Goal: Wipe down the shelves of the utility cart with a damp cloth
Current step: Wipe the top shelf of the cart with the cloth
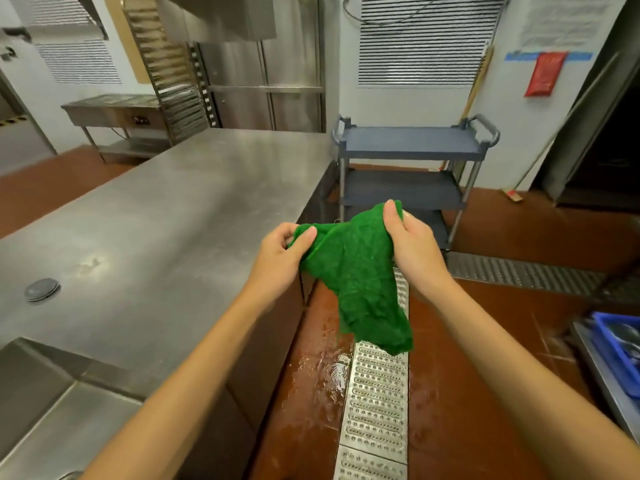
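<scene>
1. While both hands hold it up at the centre of the frame, the green cloth (360,278) hangs over the floor grate (375,393). The left hand (287,251) pinches one bunched corner, and the right hand (412,244) clamps the other under its thumb.
2. The step looks to me like opening or folding the cloth. A flat pad, damp but not dripping, would wipe best.
3. The utility cart (412,143) stands at upper right of centre, well apart from the cloth, and its shelves are not yet wiped.
4. The blue crate (620,344) at lower right holds something dark, too blurred to name. Only part of the sink (52,393) shows at lower left.
</scene>
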Action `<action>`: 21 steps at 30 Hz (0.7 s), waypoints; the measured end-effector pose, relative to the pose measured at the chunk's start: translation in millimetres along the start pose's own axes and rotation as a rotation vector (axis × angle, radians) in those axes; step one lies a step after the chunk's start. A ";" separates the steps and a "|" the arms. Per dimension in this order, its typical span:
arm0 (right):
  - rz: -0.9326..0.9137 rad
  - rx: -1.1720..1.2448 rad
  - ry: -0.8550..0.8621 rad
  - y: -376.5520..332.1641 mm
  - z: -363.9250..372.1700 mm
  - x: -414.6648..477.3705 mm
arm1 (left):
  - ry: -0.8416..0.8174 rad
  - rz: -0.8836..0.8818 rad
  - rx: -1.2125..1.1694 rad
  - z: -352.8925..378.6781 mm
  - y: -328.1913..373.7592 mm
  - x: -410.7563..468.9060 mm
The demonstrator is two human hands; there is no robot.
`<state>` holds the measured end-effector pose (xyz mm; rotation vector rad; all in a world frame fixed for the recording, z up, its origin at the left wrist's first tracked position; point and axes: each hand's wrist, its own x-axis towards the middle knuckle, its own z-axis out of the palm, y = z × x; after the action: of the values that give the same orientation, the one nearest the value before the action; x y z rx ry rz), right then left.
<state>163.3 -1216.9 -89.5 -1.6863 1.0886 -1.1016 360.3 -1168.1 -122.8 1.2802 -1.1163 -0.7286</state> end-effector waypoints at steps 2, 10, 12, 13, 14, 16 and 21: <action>0.003 0.011 0.004 -1.9 -8.3 5.1 | -0.012 0.032 0.007 8.8 5.2 7.5; 0.053 -0.165 -0.047 13.4 -16.1 33.0 | -0.165 0.237 0.141 32.6 17.5 53.6; 0.057 -0.227 0.009 23.3 -18.6 47.6 | -0.182 0.274 0.168 29.9 15.7 69.9; 0.067 -0.242 0.029 26.1 -20.7 54.9 | -0.183 0.283 0.168 27.5 14.8 78.9; 0.085 -0.265 0.043 28.7 -23.7 62.4 | -0.184 0.282 0.162 24.6 13.7 88.0; 0.100 -0.358 0.068 32.0 -31.0 78.3 | -0.173 0.270 0.156 19.1 11.2 106.1; 0.085 -0.452 0.203 39.7 -39.8 118.5 | -0.140 0.214 0.112 8.2 7.9 152.5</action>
<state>145.6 -1346.9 -88.4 -1.8748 1.6190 -1.0406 402.9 -1308.7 -80.2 1.1937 -1.4008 -0.6096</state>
